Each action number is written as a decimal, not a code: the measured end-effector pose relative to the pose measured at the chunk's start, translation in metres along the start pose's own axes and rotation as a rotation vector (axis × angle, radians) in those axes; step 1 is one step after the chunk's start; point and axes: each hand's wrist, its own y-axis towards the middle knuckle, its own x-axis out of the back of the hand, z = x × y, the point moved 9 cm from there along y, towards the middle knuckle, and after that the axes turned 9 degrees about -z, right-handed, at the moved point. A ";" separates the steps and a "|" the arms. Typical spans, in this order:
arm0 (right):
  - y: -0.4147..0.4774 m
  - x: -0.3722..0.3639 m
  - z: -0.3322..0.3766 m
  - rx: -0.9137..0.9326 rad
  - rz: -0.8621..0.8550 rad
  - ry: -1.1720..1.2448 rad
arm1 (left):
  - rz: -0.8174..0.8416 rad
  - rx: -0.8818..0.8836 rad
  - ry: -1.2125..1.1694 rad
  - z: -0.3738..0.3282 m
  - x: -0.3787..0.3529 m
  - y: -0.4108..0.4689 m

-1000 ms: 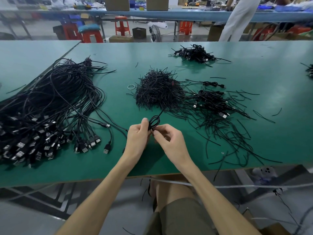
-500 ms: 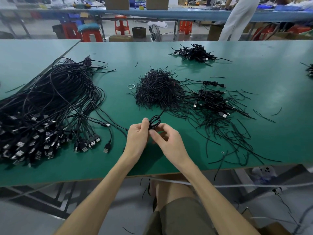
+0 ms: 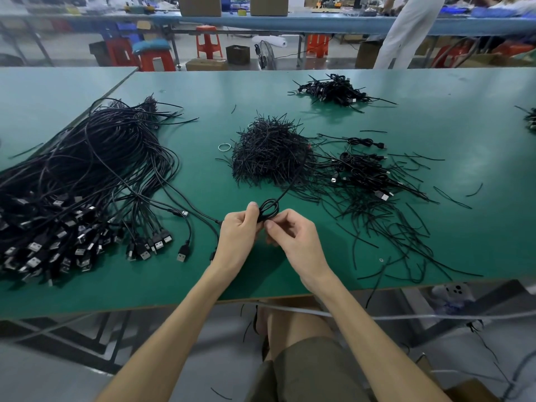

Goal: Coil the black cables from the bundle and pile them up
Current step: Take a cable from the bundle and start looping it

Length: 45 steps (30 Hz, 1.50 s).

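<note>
Pinching one small cable coil [image 3: 268, 209] just above the tabletop [image 3: 452, 233], left hand [image 3: 238, 237] and right hand [image 3: 296, 242] both close their grip on it; cable bundle [image 3: 87, 175] lies left, tie heap [image 3: 269, 155] beyond, coiled pile [image 3: 364, 173] right.

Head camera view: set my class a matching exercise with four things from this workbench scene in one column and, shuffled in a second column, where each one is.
Things
1. small cable coil
2. long cable bundle
3. pale ring
4. orange stool

Places
A. on the floor beyond the table
B. pinched between the left hand and right hand
C. spread over the table's left side
D. flat on the table, just left of the heap of short ties

Pairs: 1-B, 2-C, 3-D, 4-A
</note>
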 end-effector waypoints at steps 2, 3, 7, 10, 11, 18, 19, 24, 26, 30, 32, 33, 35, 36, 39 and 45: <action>-0.001 0.001 0.001 0.003 -0.013 -0.003 | -0.001 -0.005 0.007 -0.001 0.000 0.000; -0.001 0.001 0.001 0.006 -0.020 -0.005 | 0.000 -0.003 0.006 -0.001 0.000 -0.001; -0.002 0.004 0.002 0.013 -0.055 -0.038 | 0.015 -0.006 0.011 -0.002 -0.002 -0.002; -0.002 0.008 0.003 0.028 -0.108 -0.075 | 0.023 -0.049 0.052 -0.008 -0.004 -0.004; -0.002 0.010 0.003 0.030 -0.133 -0.084 | 0.027 -0.065 0.070 -0.009 -0.005 -0.005; -0.001 0.018 -0.002 0.006 -0.204 -0.096 | -0.008 -0.286 0.239 -0.026 -0.005 -0.015; 0.000 0.018 -0.002 0.005 -0.205 -0.089 | -0.001 -0.306 0.257 -0.027 -0.004 -0.017; 0.000 0.017 0.000 0.021 -0.187 -0.114 | 0.072 -0.253 0.302 -0.021 0.001 -0.024; 0.000 0.017 0.001 0.020 -0.181 -0.108 | 0.112 -0.249 0.331 -0.023 0.002 -0.025; 0.000 0.014 0.001 0.023 -0.141 -0.103 | 0.157 -0.246 0.336 -0.033 0.006 -0.024; 0.001 0.012 0.001 0.017 -0.125 -0.092 | 0.192 -0.260 0.302 -0.038 0.008 -0.024; 0.001 0.012 0.000 0.005 -0.121 -0.071 | 0.214 -0.268 0.299 -0.039 0.008 -0.023; 0.002 0.014 -0.002 -0.018 -0.119 -0.008 | 0.283 -0.288 0.335 -0.040 0.005 -0.023; 0.003 0.014 -0.003 -0.021 -0.117 0.015 | 0.325 -0.306 0.372 -0.040 0.003 -0.024; 0.004 0.014 -0.005 -0.023 -0.099 0.051 | 0.401 -0.360 0.459 -0.045 0.002 -0.026; 0.002 0.007 -0.006 -0.049 -0.032 0.082 | 0.217 -0.575 0.827 -0.072 0.017 -0.027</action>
